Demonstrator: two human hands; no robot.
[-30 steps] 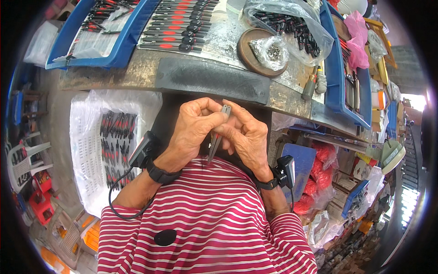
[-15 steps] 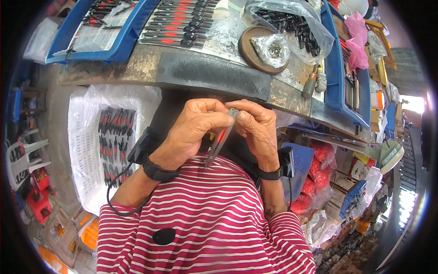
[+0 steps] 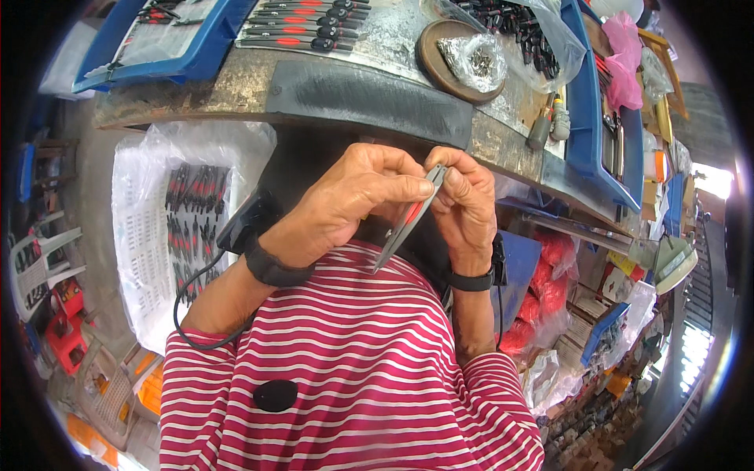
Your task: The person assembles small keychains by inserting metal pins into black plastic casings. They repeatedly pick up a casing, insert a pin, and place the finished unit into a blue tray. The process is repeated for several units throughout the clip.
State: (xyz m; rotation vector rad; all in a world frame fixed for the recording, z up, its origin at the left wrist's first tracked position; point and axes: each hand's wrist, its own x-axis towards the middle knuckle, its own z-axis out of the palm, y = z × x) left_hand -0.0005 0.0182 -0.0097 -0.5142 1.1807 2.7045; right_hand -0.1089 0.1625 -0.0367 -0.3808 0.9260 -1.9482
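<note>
Tilted lower than a second ago, the tool, slim, stiff, light-looking metal, is pinched at its upper end by both hands, left and right, below the table's front edge.

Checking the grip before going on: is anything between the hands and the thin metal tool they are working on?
Nothing visible. The left hand and right hand both pinch the thin metal tool directly with bare fingers, near its upper end.

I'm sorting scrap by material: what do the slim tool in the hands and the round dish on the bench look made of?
Slim tool: bare grey metal, dull sheen, with a red, likely plastic, part. Round dish: looks like rusty brown metal, though wood is possible.
</note>
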